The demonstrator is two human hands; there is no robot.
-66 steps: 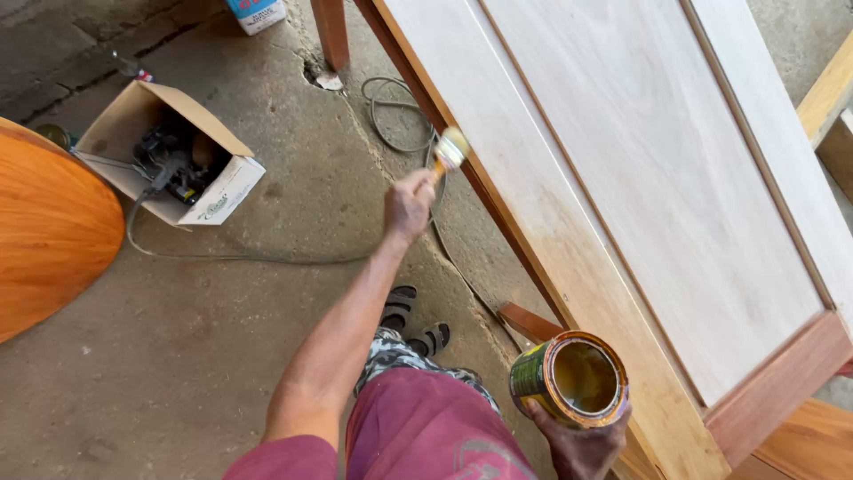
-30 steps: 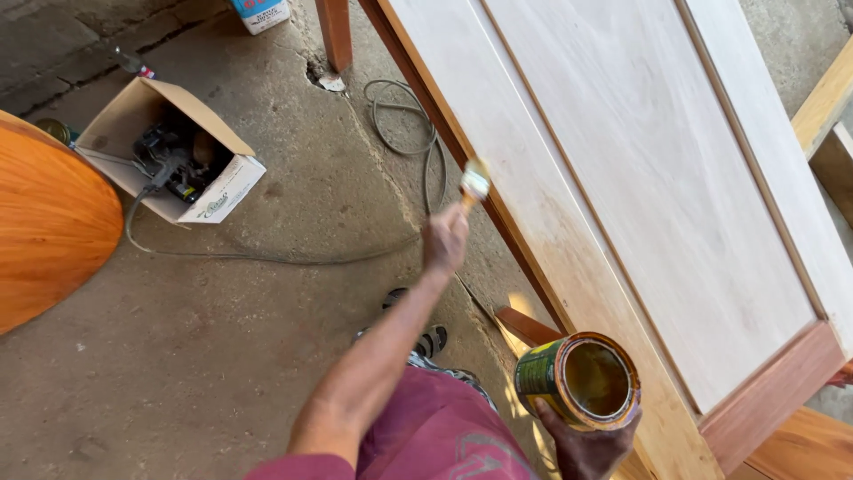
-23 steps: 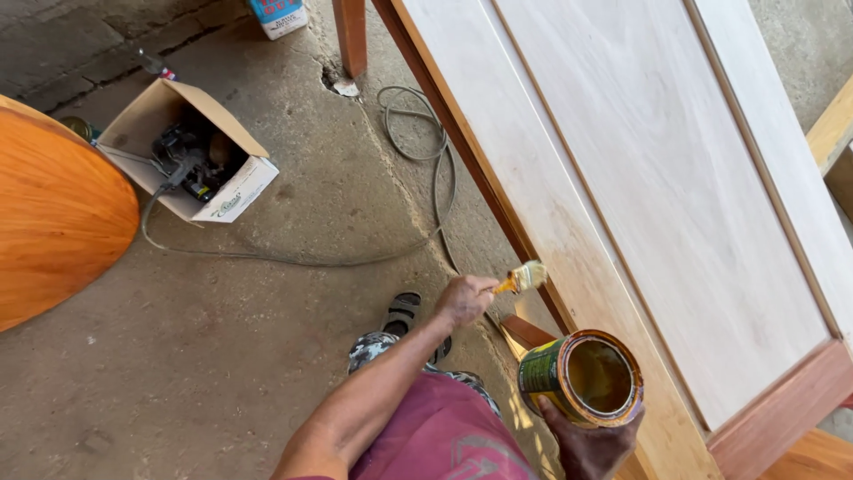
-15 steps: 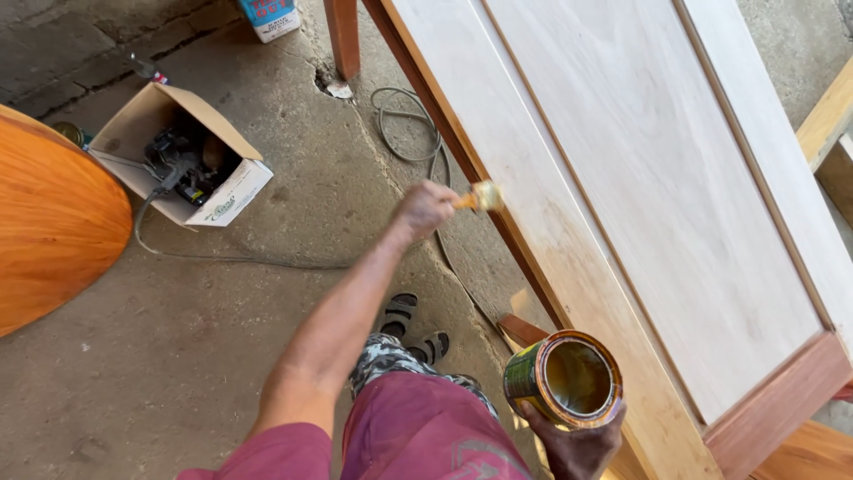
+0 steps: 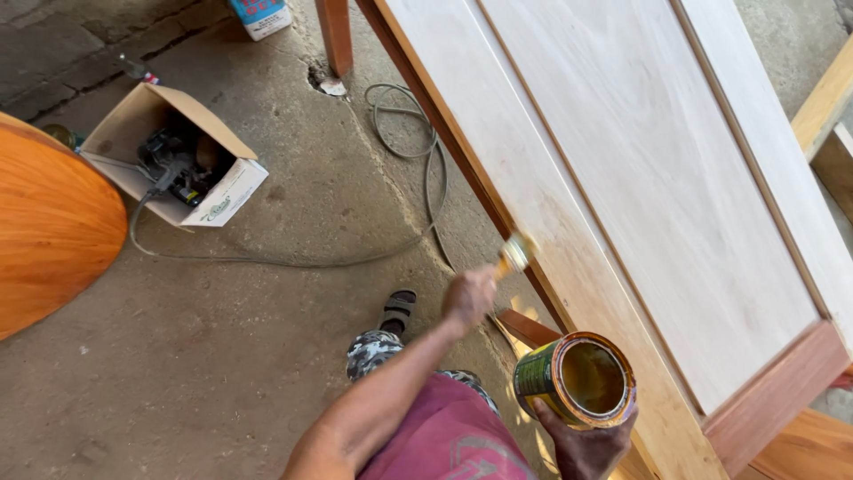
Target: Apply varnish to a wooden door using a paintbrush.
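Left hand (image 5: 469, 298) closed around a brush (image 5: 514, 255), arm stretched out; bristles touch the near edge of the door (image 5: 657, 169), on the long frame strip. Brush is blurred. Right hand (image 5: 582, 444) grips an open can (image 5: 576, 380) from below, amber liquid inside, held just beside the door's lower corner. Door lies flat, pale panel with reddish wood border at the bottom end. On the concrete floor (image 5: 267, 356): cardboard box (image 5: 173, 160) holding a power tool, grey cable (image 5: 418, 169) looping from it past the door's edge, sandalled foot (image 5: 397, 311) near the left hand. Orange rounded board (image 5: 49, 231) at far left.
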